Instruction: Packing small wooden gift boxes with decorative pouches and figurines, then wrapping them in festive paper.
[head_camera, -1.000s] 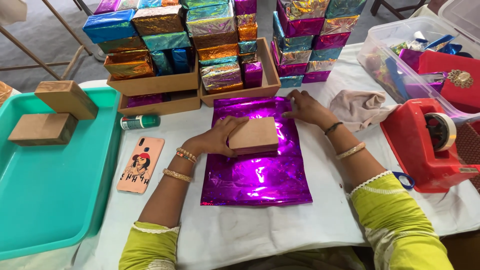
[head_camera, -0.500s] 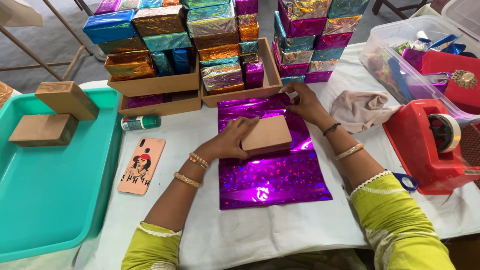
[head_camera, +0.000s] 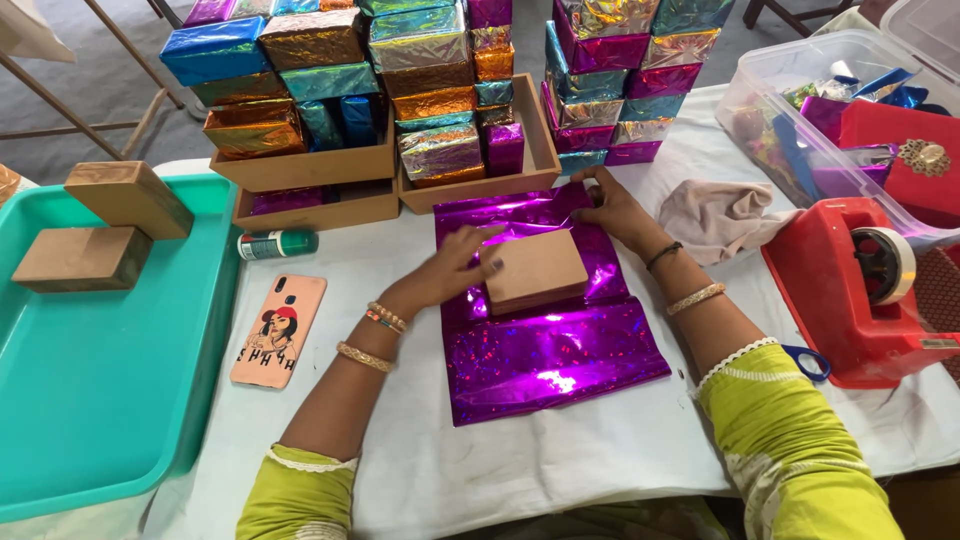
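A shiny purple foil sheet (head_camera: 550, 355) lies flat on the white table cover. A plain brown cardboard box (head_camera: 537, 268) rests on the sheet's upper half. My left hand (head_camera: 450, 272) lies against the box's left side, fingers spread over the foil. My right hand (head_camera: 612, 205) presses on the sheet's far right corner, close to the wooden crate. Both wrists wear bangles and both sleeves are yellow-green.
Wooden crates (head_camera: 320, 170) and stacks of foil-wrapped boxes (head_camera: 620, 70) stand at the back. A teal tray (head_camera: 110, 390) with two brown boxes (head_camera: 100, 225) is at left. A phone (head_camera: 279, 330), a glue tube (head_camera: 277, 243), a cloth (head_camera: 725, 220), a red tape dispenser (head_camera: 860, 290) and a clear bin (head_camera: 850, 110) surround the sheet.
The foil sheet and the box have shifted right and slightly away. My left hand slid to the box's left edge; my right hand stays on the far corner.
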